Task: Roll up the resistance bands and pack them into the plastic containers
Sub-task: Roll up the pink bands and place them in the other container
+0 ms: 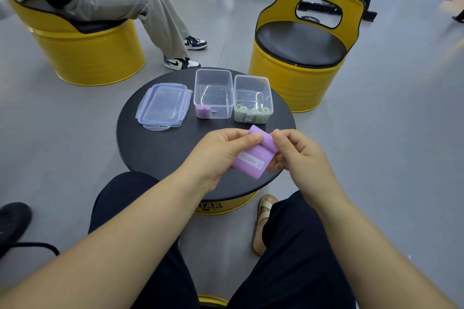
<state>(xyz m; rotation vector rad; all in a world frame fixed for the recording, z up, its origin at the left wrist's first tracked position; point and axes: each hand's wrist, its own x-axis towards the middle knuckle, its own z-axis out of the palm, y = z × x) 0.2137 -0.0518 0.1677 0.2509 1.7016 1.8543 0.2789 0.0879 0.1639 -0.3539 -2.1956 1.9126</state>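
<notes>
Forearms, two, bare, above dark-trousered knees. Left hand and right hand: both pinch purple band, fingers curled on its part-rolled upper end, flat tail hanging below; held over near part of bench, whether touching it cannot be told. Left box: open, purple rolls in near-left corner, much room left. Right box: open, just beside left box, green rolls across near end. Lids: stacked, left of boxes. Risks, as judged: a slackened pinch lets the springy roll uncoil; skewed rolling gives a cone that packs badly; a loose roll may open once set in the box; band held near bench edge could drop to floor; a hard push could slide the light box. Writing: band label reads "X-LIGHT", upside down to wearer, round mark beside it illegible; bench base shows "TAR", word's start hidden behind left forearm.
</notes>
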